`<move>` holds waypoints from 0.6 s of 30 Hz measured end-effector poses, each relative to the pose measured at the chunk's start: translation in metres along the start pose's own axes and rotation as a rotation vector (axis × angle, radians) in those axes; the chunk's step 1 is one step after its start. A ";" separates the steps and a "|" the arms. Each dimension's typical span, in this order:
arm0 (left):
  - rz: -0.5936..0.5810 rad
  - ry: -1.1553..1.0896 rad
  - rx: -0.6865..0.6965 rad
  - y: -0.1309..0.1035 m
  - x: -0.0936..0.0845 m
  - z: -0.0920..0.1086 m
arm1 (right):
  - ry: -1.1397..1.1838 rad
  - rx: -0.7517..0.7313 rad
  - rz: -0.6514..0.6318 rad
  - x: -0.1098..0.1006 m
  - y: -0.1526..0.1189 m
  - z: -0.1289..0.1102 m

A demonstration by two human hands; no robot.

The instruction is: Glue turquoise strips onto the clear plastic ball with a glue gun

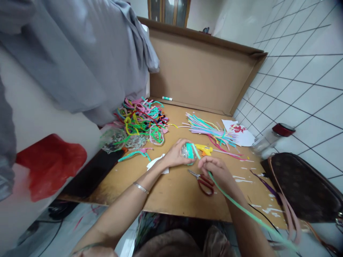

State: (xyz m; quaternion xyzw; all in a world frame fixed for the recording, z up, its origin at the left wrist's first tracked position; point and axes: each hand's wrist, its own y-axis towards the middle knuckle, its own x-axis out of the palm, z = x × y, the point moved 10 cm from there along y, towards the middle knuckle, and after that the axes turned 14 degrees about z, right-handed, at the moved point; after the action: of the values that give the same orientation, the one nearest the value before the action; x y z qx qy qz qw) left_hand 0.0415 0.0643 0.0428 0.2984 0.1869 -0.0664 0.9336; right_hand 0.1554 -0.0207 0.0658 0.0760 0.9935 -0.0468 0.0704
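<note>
My left hand (175, 154) is wrapped round a small clear round container (185, 151) with a turquoise band on one side. A pale green fuzzy strip (230, 197) runs from the container through the closed fingers of my right hand (214, 167), then trails past the right forearm to the lower right. Red-handled scissors (205, 185) lie just below the right hand. Behind the hands rests a yellow glue gun (204, 149), partly hidden. A white piece of paper (158, 164) is under the left wrist.
A tangled pile of coloured strips (142, 117) is at the back left, a bundle of straight strips (211, 130) at the back right. A glass bottle (264, 142) and a brown bag (302, 185) stand at the right. A cardboard panel (198, 67) rises behind the table (171, 196).
</note>
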 end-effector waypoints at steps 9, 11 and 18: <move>0.000 0.012 -0.019 0.001 -0.002 -0.002 | 0.069 0.086 0.016 0.008 0.012 0.041; 0.000 0.007 -0.041 0.002 -0.002 -0.004 | 0.088 0.085 0.025 0.007 0.008 0.040; 0.013 -0.015 -0.116 0.000 -0.004 -0.011 | 0.332 -0.005 0.236 -0.018 0.008 0.024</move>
State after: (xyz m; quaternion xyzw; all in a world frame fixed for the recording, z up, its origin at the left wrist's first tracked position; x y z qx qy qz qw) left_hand 0.0346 0.0707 0.0364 0.2446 0.1816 -0.0516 0.9511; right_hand 0.1776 -0.0183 0.0444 0.1984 0.9758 -0.0228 -0.0892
